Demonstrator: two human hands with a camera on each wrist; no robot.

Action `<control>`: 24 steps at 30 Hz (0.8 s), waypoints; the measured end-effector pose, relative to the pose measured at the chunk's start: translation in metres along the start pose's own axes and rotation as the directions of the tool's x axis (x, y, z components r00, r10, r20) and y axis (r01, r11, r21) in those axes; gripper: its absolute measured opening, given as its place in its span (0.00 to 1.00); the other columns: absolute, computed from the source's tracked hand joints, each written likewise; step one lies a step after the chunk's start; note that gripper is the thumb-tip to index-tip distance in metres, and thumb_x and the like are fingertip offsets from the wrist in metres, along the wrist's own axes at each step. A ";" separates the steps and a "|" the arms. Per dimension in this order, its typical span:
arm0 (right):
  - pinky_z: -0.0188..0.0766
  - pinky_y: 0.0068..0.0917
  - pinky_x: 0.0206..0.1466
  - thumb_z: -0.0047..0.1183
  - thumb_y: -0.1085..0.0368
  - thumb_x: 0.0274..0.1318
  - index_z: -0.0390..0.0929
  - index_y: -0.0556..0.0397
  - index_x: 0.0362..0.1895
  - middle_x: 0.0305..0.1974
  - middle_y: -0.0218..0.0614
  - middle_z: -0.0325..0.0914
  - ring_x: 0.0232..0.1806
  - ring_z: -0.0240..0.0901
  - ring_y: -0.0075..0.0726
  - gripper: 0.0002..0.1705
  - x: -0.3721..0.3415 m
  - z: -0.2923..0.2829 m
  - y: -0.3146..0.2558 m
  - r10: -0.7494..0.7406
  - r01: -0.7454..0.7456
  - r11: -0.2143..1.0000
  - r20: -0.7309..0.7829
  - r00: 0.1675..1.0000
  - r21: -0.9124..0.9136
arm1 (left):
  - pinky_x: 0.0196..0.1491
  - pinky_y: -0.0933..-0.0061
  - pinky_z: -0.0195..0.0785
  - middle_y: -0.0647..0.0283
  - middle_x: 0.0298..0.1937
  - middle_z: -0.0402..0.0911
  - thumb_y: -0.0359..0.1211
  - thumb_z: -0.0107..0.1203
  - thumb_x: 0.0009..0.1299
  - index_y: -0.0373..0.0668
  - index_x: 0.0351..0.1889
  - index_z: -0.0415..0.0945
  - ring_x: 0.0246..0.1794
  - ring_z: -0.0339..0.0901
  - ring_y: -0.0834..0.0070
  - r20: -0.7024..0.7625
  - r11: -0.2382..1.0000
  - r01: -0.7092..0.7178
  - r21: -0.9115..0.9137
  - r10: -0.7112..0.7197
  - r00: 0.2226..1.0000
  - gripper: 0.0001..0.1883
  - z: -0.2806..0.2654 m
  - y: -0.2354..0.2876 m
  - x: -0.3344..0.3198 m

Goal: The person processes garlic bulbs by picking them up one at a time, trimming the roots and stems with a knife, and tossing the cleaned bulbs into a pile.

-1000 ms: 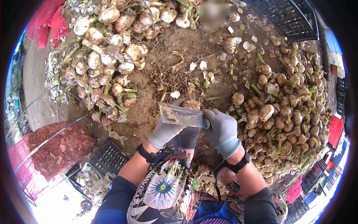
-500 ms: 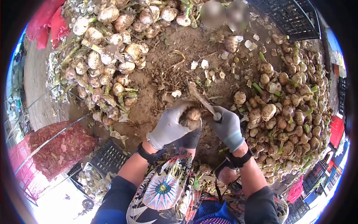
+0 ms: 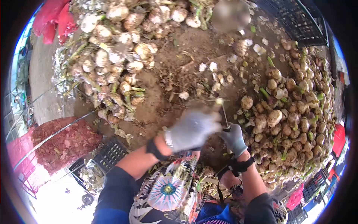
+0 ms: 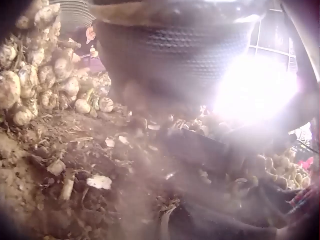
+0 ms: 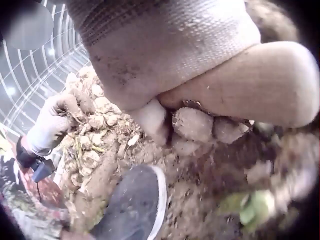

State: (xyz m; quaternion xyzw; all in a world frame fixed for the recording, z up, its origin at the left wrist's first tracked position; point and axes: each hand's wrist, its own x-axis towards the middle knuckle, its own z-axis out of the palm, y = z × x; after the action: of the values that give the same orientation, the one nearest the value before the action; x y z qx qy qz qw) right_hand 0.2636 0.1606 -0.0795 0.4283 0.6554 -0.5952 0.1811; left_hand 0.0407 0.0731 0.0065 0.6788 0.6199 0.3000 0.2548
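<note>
My left hand, in a grey glove and blurred by motion, holds a dirty garlic bulb. The right wrist view shows gloved fingers curled about that bulb, with roots hanging from it. In my gloved right hand is a cleaver, its wooden handle enclosed by curled fingers. The cleaver's blade appears nearly edge-on in the head view, just right of my left hand. A pale green stem end shows above the blade. In the left wrist view the glove hides what the hand holds.
Piled garlic bulbs cover the ground at right; another garlic heap lies at upper left. Black crates stand at far right and lower left. A red mesh sack sits at left. Peelings litter the soil between.
A second ago the broad blade lay flat across my left hand; now it stands nearly edge-on. My left hand has swung rightward towards the cleaver, and the head view has shifted slightly.
</note>
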 end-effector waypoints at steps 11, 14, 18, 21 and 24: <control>0.65 0.19 0.29 0.60 0.74 0.53 0.83 0.57 0.35 0.25 0.21 0.76 0.26 0.67 0.15 0.04 0.007 0.002 -0.034 0.055 0.057 0.885 -0.225 0.973 0.463 | 0.58 0.54 0.70 0.43 0.61 0.71 0.37 0.65 0.58 0.40 0.65 0.65 0.54 0.75 0.47 -0.616 0.460 0.817 0.347 -0.546 0.569 0.36 -0.086 -0.121 -0.048; 0.66 0.18 0.30 0.61 0.75 0.52 0.82 0.58 0.38 0.26 0.22 0.77 0.26 0.68 0.16 0.07 0.010 0.013 -0.049 0.104 -0.012 0.841 -0.141 0.984 0.541 | 0.59 0.51 0.71 0.41 0.60 0.70 0.33 0.65 0.54 0.40 0.68 0.61 0.56 0.74 0.44 -0.545 0.265 0.876 0.402 -0.699 0.462 0.41 -0.082 -0.151 -0.060; 0.67 0.17 0.30 0.61 0.75 0.52 0.82 0.59 0.40 0.28 0.24 0.78 0.26 0.70 0.16 0.09 0.002 0.025 -0.068 0.049 0.015 0.774 -0.082 0.995 0.633 | 0.47 0.56 0.77 0.50 0.55 0.71 0.33 0.67 0.54 0.42 0.59 0.66 0.43 0.81 0.54 -0.577 0.426 0.851 0.306 -0.628 0.522 0.34 -0.071 -0.143 -0.066; 0.69 0.18 0.31 0.60 0.73 0.55 0.82 0.61 0.45 0.28 0.25 0.79 0.26 0.71 0.17 0.12 0.000 0.025 -0.086 0.055 0.045 0.772 -0.138 0.989 0.634 | 0.37 0.63 0.79 0.54 0.42 0.77 0.35 0.67 0.57 0.42 0.50 0.71 0.35 0.80 0.62 -0.580 0.666 0.723 0.183 -0.521 0.627 0.24 -0.032 -0.116 -0.068; 0.71 0.20 0.32 0.61 0.69 0.60 0.81 0.61 0.53 0.33 0.26 0.81 0.25 0.72 0.19 0.17 -0.003 0.018 -0.110 0.075 0.016 0.732 -0.104 0.992 0.681 | 0.41 0.63 0.77 0.55 0.39 0.79 0.42 0.71 0.56 0.39 0.45 0.75 0.39 0.81 0.57 -0.481 0.814 0.564 -0.140 -0.554 0.680 0.25 0.003 -0.042 -0.046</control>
State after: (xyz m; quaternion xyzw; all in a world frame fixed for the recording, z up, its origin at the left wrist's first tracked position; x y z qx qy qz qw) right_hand 0.1748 0.1514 -0.0128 0.5113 0.3955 -0.7627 -0.0200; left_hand 0.0117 0.0314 -0.0301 0.3578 0.8441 0.3670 0.1577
